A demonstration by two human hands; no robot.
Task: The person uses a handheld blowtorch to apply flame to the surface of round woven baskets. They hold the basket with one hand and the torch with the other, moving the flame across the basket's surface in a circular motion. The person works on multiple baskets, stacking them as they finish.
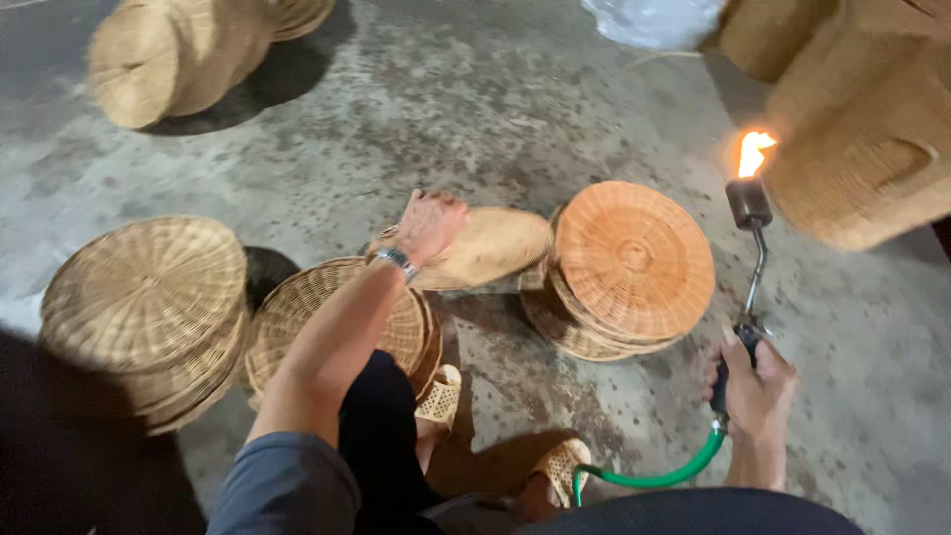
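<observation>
Far left, lying on its side on the concrete floor (515, 109): a roll of stacked woven trays (173, 54), pale straw in colour. Near left, a tall pile of round woven trays (144, 297), flat tops up, light tan. Just right of it, a lower pile of shallow woven trays (307, 307), partly hidden behind the forearm.

Left hand (428, 223) reaching out over that low pile, fingers curled together and closed on the edge of a single round woven tray (490, 246), held tilted above the floor between the low pile and the next stack; metal watch (398, 261) on the wrist.

Right of centre, a stack of orange-brown woven trays (629, 263), leaning, darker than the rest.

Right hand (758, 381) near the right edge, wrapped tight around the black grip of a gas torch (750, 233), nozzle pointing up and far, flame (753, 152) burning orange at the tip, well apart from the held tray. Green hose (659, 478) curling from the grip toward the near edge.

Far right, large woven baskets (862, 129), blurred. Top centre, a crumpled clear plastic bag (654, 20).
</observation>
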